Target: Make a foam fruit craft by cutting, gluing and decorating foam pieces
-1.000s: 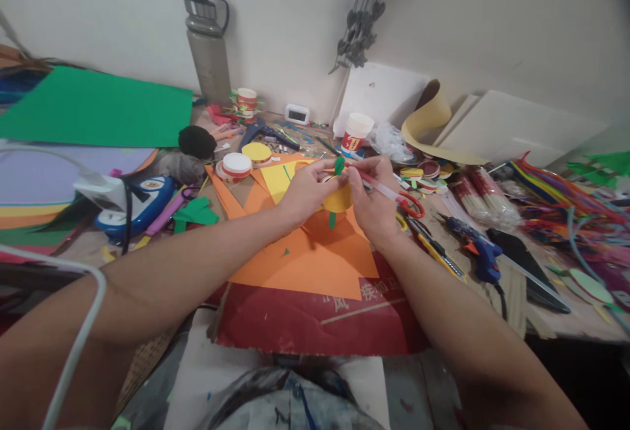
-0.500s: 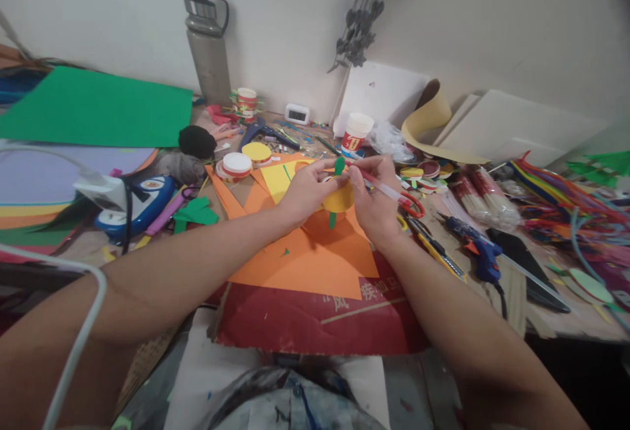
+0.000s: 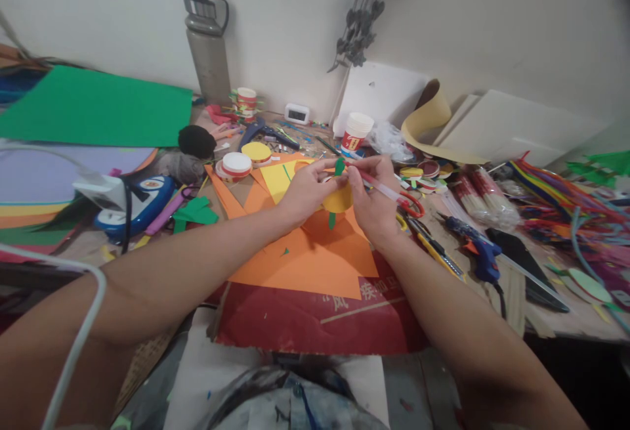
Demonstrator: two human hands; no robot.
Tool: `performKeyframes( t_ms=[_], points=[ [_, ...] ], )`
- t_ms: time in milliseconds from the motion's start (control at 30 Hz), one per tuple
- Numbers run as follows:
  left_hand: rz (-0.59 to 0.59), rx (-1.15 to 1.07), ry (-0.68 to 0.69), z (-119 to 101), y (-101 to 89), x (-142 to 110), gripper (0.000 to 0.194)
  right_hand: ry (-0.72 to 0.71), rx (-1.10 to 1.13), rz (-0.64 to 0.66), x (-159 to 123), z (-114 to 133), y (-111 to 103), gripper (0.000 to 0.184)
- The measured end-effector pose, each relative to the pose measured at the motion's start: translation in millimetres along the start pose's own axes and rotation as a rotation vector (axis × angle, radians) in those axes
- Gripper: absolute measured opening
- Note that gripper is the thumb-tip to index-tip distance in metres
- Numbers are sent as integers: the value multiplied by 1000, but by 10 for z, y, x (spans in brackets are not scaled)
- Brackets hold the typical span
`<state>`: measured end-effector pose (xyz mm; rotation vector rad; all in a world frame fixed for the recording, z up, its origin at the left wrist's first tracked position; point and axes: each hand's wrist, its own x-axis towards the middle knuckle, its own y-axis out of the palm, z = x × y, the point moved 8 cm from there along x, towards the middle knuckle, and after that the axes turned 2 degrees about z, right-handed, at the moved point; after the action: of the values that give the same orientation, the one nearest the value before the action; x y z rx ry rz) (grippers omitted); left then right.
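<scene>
My left hand (image 3: 309,192) pinches a small round yellow piece (image 3: 337,202), above the orange paper. One green paper strip (image 3: 339,167) stands up at its top edge and another green strip (image 3: 332,220) sticks out below. My right hand (image 3: 378,203) is closed around a slim pen (image 3: 377,184) with a red front and a clear, whitish barrel. The pen's tip is close to the upper green strip; fingers hide whether it touches. Beneath both hands lie orange paper sheets (image 3: 295,272) on a red cardboard (image 3: 315,328).
Red-handled scissors (image 3: 412,204), a yellow cutter knife (image 3: 438,256) and a blue glue gun (image 3: 485,256) lie to the right. Left are green paper scraps (image 3: 197,212) and a blue-and-white power strip (image 3: 138,207). Behind stand a paper cup (image 3: 357,132) and a grey bottle (image 3: 209,56).
Almost nothing differs. The yellow piece and its lower green strip have shifted very slightly; both hands keep their hold.
</scene>
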<state>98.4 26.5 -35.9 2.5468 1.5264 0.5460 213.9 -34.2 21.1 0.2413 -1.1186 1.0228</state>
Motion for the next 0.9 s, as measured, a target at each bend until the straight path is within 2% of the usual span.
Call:
performKeyframes(
  t_ms=[900],
  points=[
    [-4,38,-3,21,1,1,49,-18,-9,24,-2,12,25,13]
  ],
)
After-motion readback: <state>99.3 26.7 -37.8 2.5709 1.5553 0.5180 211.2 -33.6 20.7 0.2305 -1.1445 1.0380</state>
